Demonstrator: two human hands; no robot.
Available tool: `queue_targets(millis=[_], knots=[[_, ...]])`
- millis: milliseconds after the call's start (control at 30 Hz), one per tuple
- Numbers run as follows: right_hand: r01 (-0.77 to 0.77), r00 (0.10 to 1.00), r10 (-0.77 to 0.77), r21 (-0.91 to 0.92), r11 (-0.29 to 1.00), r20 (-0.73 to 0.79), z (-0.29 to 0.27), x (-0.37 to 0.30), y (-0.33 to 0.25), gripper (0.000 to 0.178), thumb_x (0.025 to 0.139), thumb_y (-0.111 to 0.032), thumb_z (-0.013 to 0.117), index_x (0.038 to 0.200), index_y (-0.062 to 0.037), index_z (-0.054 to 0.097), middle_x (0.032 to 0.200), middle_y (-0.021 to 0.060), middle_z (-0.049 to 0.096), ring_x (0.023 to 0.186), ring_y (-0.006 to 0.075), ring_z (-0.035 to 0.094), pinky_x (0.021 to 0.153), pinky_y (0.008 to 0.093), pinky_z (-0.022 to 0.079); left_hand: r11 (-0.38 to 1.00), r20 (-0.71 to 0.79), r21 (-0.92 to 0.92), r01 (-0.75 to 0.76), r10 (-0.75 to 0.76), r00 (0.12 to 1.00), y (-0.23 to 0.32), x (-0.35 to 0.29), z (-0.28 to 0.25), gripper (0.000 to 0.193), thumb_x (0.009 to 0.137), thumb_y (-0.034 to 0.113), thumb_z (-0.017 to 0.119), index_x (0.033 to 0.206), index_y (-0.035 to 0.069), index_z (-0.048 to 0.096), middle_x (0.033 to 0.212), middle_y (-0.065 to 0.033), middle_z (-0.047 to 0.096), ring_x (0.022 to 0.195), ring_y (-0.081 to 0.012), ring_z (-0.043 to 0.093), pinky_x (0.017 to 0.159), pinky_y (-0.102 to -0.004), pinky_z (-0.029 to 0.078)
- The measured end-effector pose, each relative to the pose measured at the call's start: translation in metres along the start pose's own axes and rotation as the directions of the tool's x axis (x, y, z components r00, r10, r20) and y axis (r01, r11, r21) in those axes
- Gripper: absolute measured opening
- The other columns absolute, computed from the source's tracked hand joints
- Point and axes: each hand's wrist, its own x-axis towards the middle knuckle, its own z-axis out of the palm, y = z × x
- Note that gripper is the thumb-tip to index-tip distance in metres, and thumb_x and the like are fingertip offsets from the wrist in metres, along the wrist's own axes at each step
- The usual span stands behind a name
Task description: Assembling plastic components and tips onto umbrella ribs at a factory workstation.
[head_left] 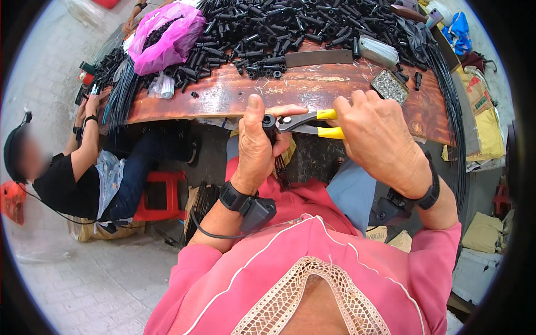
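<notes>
My left hand (258, 146) grips a small black tube-shaped plastic part (269, 121) with black cables hanging below it, thumb up. My right hand (378, 135) is closed on the yellow handles of a pair of pliers (312, 121). The pliers' metal jaws meet the black part at my left hand. Both hands are held just in front of the near edge of a brown wooden table (312, 89). Each wrist wears a black band.
A heap of black plastic tubes (279, 30) covers the table's far side, with a pink plastic bag (167, 36), a small tray of metal bits (389, 85) and black cable bundles (452, 111). A co-worker (84, 167) sits on a red stool (162, 195) at left.
</notes>
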Motion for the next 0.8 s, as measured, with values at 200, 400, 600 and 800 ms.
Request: queue_targets(millis=[200, 400, 600, 800], knots=[[-0.095, 0.983, 0.101, 0.049, 0.994, -0.153, 0.025, 0.011, -0.012, 0.017, 0.075, -0.013, 0.067, 0.087, -0.0027, 0.06, 0.078, 0.0174, 0.063, 0.078, 0.0316, 0.066, 0.061, 0.0382, 0.054, 0.992, -0.157, -0.073, -0.103, 0.09, 0.983, 0.002, 0.01, -0.001, 0.081, 0.098, 0.065, 0.026, 0.098, -0.001, 0.072, 0.048, 0.005, 0.042, 0.042, -0.0046, 0.033, 0.042, -0.0219, 0.023], [-0.41, 0.911, 0.369, 0.509, 0.756, 0.186, 0.08, -0.015, 0.029, 0.038, 0.074, -0.028, 0.074, 0.095, 0.0003, 0.059, 0.09, 0.0238, 0.065, 0.087, 0.0396, 0.065, 0.073, 0.0486, 0.05, 0.835, -0.128, -0.207, -0.51, 0.493, 0.86, 0.073, 0.006, -0.068, 0.075, 0.093, 0.068, 0.033, 0.12, 0.001, 0.055, 0.063, 0.0062, 0.032, 0.052, -0.0075, 0.028, 0.047, -0.023, 0.026], [-0.555, 0.813, 0.571, 0.45, 0.7, 0.115, 0.1, -0.038, 0.068, 0.042, 0.076, -0.025, 0.068, 0.103, 0.0037, 0.055, 0.089, 0.0281, 0.066, 0.089, 0.0452, 0.064, 0.079, 0.0525, 0.049, 0.597, -0.212, -0.16, -0.786, 0.757, 0.618, 0.195, -0.088, -0.178, 0.047, 0.086, 0.045, 0.066, 0.103, 0.003, 0.052, 0.073, -0.0009, 0.034, 0.061, -0.0152, 0.031, 0.062, -0.0295, 0.032], [-0.666, 0.745, 0.667, 0.051, 0.744, 0.01, 0.133, 0.016, 0.065, 0.041, 0.084, -0.04, 0.06, 0.104, -0.0043, 0.056, 0.085, 0.0233, 0.069, 0.082, 0.0425, 0.067, 0.072, 0.0532, 0.052, 0.762, -0.602, 0.404, -0.505, 0.638, 0.48, 0.176, -0.096, -0.193, 0.034, 0.102, 0.034, 0.047, 0.109, 0.001, 0.054, 0.073, -0.001, 0.037, 0.06, -0.0122, 0.035, 0.054, -0.0256, 0.033]])
